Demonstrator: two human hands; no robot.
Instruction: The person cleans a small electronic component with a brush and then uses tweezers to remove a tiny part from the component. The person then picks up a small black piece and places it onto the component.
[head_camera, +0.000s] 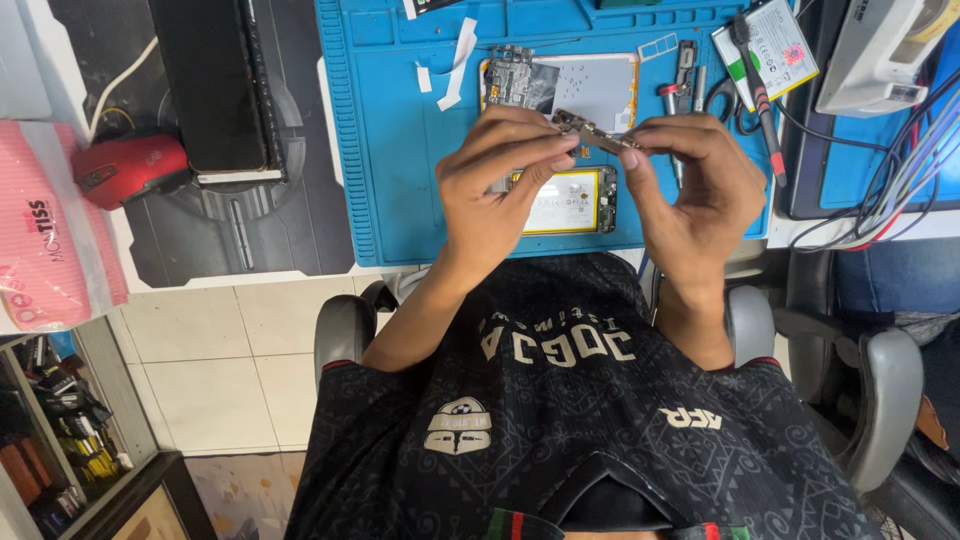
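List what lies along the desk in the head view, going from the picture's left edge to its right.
Pink tissue pack → red mouse → black keyboard → blue work mat → left hand → small metal part held between both hands → right hand → red-handled screwdriver → bundle of cables.

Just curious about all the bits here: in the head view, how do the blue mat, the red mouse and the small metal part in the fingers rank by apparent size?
1. Blue mat
2. Red mouse
3. Small metal part, held between both hands, left hand and right hand; it sits nearer the camera, yet looks smallest.
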